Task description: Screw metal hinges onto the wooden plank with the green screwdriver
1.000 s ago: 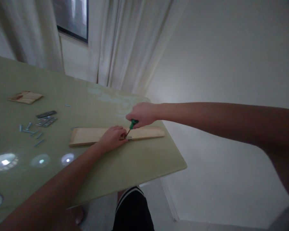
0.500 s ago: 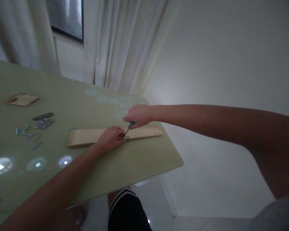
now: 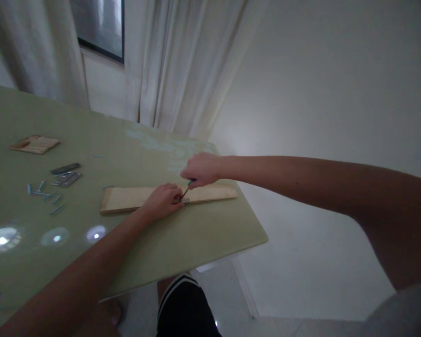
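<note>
A long pale wooden board (image 3: 121, 200) lies on the green table top. My left hand (image 3: 163, 200) rests over its middle, thumb and fingers closed together at the board's near edge; what they pinch is hidden. Beside those fingertips a small metal plate (image 3: 186, 200) shows on the board. My right hand (image 3: 201, 168) is wrapped round the green handle of a screwdriver (image 3: 185, 192), above the board. Its shaft slants down to the left, and the tip ends at my left fingers by the plate. Whether it sits in a screw is too small to tell.
On the table's left lie several screws (image 3: 42, 193), a few metal plates (image 3: 67, 179) and a small wooden piece (image 3: 35, 144). A single screw (image 3: 97, 156) lies farther back. The table's right corner (image 3: 263, 238) is near the board, with a white wall beyond.
My right hand has turned slightly, and less of the green handle shows. Left hand and board stay in place on the table; the view has shifted a little.
</note>
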A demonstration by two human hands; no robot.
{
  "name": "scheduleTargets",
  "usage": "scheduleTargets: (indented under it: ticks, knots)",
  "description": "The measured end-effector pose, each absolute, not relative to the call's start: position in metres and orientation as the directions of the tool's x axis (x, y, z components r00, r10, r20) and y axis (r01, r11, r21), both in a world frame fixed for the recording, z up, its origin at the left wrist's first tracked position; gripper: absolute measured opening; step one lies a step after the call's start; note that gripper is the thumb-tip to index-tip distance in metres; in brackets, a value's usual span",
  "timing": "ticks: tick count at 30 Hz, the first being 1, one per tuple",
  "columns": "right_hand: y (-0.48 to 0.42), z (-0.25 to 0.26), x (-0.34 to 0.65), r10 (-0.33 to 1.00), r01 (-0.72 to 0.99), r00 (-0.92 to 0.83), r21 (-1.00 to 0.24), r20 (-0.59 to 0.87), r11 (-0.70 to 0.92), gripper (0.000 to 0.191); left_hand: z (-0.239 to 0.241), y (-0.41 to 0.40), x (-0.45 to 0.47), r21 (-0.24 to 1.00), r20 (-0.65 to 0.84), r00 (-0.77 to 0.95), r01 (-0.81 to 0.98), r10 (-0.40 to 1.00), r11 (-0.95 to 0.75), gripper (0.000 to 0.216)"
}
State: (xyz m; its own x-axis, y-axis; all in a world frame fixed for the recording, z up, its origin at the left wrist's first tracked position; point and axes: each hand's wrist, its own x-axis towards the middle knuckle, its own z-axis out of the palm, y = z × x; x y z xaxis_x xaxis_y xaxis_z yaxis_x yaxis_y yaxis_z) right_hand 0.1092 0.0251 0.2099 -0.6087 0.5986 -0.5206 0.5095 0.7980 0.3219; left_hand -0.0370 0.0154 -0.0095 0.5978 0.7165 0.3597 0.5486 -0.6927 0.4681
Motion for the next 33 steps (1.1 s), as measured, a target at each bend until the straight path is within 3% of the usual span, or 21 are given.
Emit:
scheduleTargets:
  ticks: [3, 6, 8, 10, 12, 14, 16, 18, 21, 24, 27, 29, 33]
  knots:
    - [0.032, 0.204, 0.103, 0.796, 0.792, -0.365, 0.288, -0.483, 0.538, 0.033, -0.009, 0.016, -0.037, 0.471, 0.356, 0.6, 0.547, 0.716, -0.692, 0.016]
    - [0.028, 0.204, 0.109, 0.809, 0.794, -0.377, 0.292, -0.451, 0.533, 0.039, -0.008, 0.015, -0.037, 0.47, 0.359, 0.599, 0.547, 0.716, -0.693, 0.015]
    - [0.021, 0.207, 0.117, 0.747, 0.687, -0.519, 0.317, -0.415, 0.654, 0.041, -0.008, 0.014, -0.037, 0.47, 0.364, 0.596, 0.546, 0.716, -0.694, 0.014]
    - [0.013, 0.211, 0.123, 0.54, 0.419, -0.692, 0.342, -0.48, 0.841, 0.038, -0.007, 0.013, -0.037, 0.469, 0.366, 0.595, 0.546, 0.715, -0.694, 0.013]
    - [0.011, 0.212, 0.123, 0.361, 0.204, -0.736, 0.32, -0.573, 0.925, 0.033, -0.007, 0.013, -0.037, 0.468, 0.366, 0.594, 0.548, 0.716, -0.693, 0.012]
    - [0.013, 0.211, 0.115, 0.483, 0.368, -0.675, 0.314, -0.558, 0.875, 0.029, -0.007, 0.013, -0.037, 0.465, 0.365, 0.596, 0.549, 0.716, -0.694, 0.012]
    - [0.02, 0.207, 0.104, 0.72, 0.666, -0.497, 0.319, -0.484, 0.674, 0.034, -0.008, 0.014, -0.037, 0.461, 0.364, 0.6, 0.548, 0.713, -0.697, 0.013]
    - [0.025, 0.205, 0.094, 0.809, 0.792, -0.348, 0.313, -0.474, 0.524, 0.04, -0.009, 0.015, -0.037, 0.457, 0.362, 0.605, 0.548, 0.709, -0.7, 0.015]
    - [0.025, 0.206, 0.088, 0.808, 0.808, -0.329, 0.298, -0.488, 0.509, 0.04, -0.009, 0.016, -0.037, 0.45, 0.363, 0.608, 0.549, 0.706, -0.704, 0.016]
    - [0.015, 0.214, 0.09, 0.771, 0.743, -0.431, 0.3, -0.468, 0.598, 0.042, -0.009, 0.016, -0.038, 0.445, 0.369, 0.611, 0.546, 0.701, -0.71, 0.014]
    - [0.007, 0.223, 0.09, 0.733, 0.631, -0.448, 0.4, -0.512, 0.665, 0.048, -0.01, 0.017, -0.038, 0.442, 0.377, 0.613, 0.54, 0.695, -0.716, 0.014]
    - [0.007, 0.225, 0.089, 0.732, 0.585, -0.463, 0.448, -0.5, 0.676, 0.041, -0.011, 0.017, -0.038, 0.439, 0.382, 0.611, 0.54, 0.693, -0.718, 0.016]
    - [0.022, 0.22, 0.089, 0.751, 0.722, -0.437, 0.304, -0.495, 0.621, 0.029, -0.012, 0.017, -0.038, 0.429, 0.382, 0.611, 0.547, 0.693, -0.719, 0.017]
